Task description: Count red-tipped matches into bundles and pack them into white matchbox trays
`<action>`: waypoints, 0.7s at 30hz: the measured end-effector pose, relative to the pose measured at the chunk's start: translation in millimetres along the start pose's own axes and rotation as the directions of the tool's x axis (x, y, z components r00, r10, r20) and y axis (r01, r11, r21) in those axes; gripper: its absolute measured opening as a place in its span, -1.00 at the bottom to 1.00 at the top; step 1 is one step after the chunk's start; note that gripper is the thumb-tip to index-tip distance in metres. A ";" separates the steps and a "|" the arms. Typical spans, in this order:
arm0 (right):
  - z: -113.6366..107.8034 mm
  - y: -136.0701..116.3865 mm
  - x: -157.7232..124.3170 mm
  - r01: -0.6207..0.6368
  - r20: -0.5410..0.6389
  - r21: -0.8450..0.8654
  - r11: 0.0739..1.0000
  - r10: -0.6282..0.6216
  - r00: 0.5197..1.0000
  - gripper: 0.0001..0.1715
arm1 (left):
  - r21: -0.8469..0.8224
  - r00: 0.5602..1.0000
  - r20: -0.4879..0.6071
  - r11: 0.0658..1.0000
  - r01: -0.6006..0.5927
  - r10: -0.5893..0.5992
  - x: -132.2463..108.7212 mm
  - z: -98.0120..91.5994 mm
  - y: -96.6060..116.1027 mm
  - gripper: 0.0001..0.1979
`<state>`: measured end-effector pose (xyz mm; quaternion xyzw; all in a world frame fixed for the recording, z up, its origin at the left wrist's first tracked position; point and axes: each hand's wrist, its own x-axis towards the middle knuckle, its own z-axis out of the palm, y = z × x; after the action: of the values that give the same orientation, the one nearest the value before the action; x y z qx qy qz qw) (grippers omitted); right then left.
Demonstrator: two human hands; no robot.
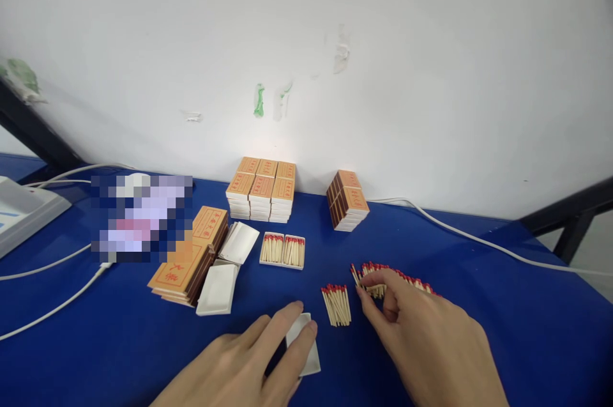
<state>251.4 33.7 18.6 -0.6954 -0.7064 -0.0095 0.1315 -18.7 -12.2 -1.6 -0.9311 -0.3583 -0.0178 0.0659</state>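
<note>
My left hand (pixel 261 356) lies over an empty white matchbox tray (pixel 310 356), fingers across its left side and far edge; the thumb is mostly hidden. Thumb and forefinger of my right hand (pixel 421 330) are pinched on matches (pixel 355 274) at the left end of a loose heap of red-tipped matches (pixel 383 266), partly covered by that hand. Between the two hands lies a small bundle of matches (pixel 337 305), heads pointing away. Farther back, two filled matchbox trays (pixel 282 250) stand side by side.
Orange matchbox sleeves (pixel 191 257) are stacked at left, beside empty white trays (pixel 218 289). Closed matchboxes (pixel 261 186) stand in a block against the wall, with a smaller stack (pixel 348 199) to the right. A blurred-out device (pixel 143 218) and white cables (pixel 460 231) lie on the blue table.
</note>
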 end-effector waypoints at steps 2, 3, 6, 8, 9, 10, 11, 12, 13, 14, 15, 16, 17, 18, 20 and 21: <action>0.4 0.1 -0.2 -0.023 -0.009 -0.016 1.000 0.023 1.000 -0.77 | -0.001 1.000 -0.007 1.000 0.009 -0.009 0.8 -0.8 0.4 -0.39; 0.5 0.1 -0.4 -0.030 -0.014 -0.029 0.999 0.029 0.999 -0.77 | -0.006 1.000 -0.008 1.000 0.010 -0.011 0.9 -0.8 0.7 -0.39; 0.2 -0.3 -0.6 -0.033 -0.008 -0.042 0.999 0.033 0.999 -0.76 | -0.017 1.000 -0.027 1.000 0.013 -0.013 0.3 1.1 0.6 -0.40; -0.8 -1.4 -0.2 -0.045 0.033 -0.024 0.999 0.046 0.998 -0.77 | -0.019 0.999 -0.040 1.000 0.017 -0.018 -1.0 3.2 -0.2 -0.41; -1.6 -2.2 0.2 -0.059 0.056 -0.016 0.998 0.060 0.997 -0.78 | -0.019 0.999 -0.046 1.000 0.022 -0.023 -1.6 4.0 -0.6 -0.41; -2.5 -3.1 0.6 -0.075 0.080 -0.011 0.997 0.075 0.994 -0.79 | -0.022 0.998 -0.051 0.999 0.024 -0.025 -2.1 4.5 -1.0 -0.42; -3.7 -4.0 1.0 -0.090 0.104 -0.008 0.996 0.090 0.991 -0.79 | -0.023 0.998 -0.055 0.999 0.027 -0.028 -2.4 4.7 -1.3 -0.42; -4.9 -4.9 1.4 -0.103 0.126 -0.005 0.995 0.102 0.987 -0.79 | -0.024 0.998 -0.057 0.999 0.026 -0.027 -2.3 4.5 -1.6 -0.42; -6.2 -5.8 1.7 -0.111 0.147 -0.003 0.994 0.110 0.983 -0.79 | -0.023 0.998 -0.058 0.999 0.026 -0.027 -1.8 4.1 -1.7 -0.41; -7.5 -6.7 1.8 -0.116 0.168 0.001 0.993 0.114 0.979 -0.79 | -0.019 0.998 -0.062 1.000 0.022 -0.024 -0.9 3.6 -1.8 -0.41; -8.7 -7.6 1.9 -0.120 0.192 0.006 0.993 0.117 0.974 -0.78 | -0.013 0.998 -0.063 1.000 0.020 -0.021 0.2 2.8 -1.8 -0.41; -9.7 -8.5 1.9 -0.127 0.215 0.008 0.992 0.123 0.969 -0.78 | -0.005 0.998 -0.066 1.000 0.015 -0.015 1.5 2.1 -1.7 -0.41; -10.6 -9.3 1.9 -0.135 0.234 0.007 0.991 0.129 0.964 -0.77 | 0.002 0.998 -0.068 1.000 0.008 -0.007 2.7 1.5 -1.5 -0.41; -11.2 -10.0 2.0 -0.141 0.247 0.004 0.990 0.136 0.959 -0.77 | 0.010 0.997 -0.073 1.000 0.001 0.000 3.6 1.0 -1.2 -0.41; -11.9 -11.0 2.2 -0.150 0.260 -0.012 0.989 0.148 0.954 -0.78 | 0.024 0.997 -0.079 1.000 -0.009 0.011 4.4 0.7 -0.3 -0.40; -12.1 -11.1 2.3 -0.151 0.260 -0.019 0.988 0.151 0.954 -0.79 | 0.029 0.996 -0.084 1.000 -0.010 0.013 4.2 0.8 0.1 -0.40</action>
<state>242.6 33.3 32.6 -0.7424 -0.6625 0.0924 0.0380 -15.5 -9.4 -2.1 -0.9305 -0.3502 -0.0513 0.0943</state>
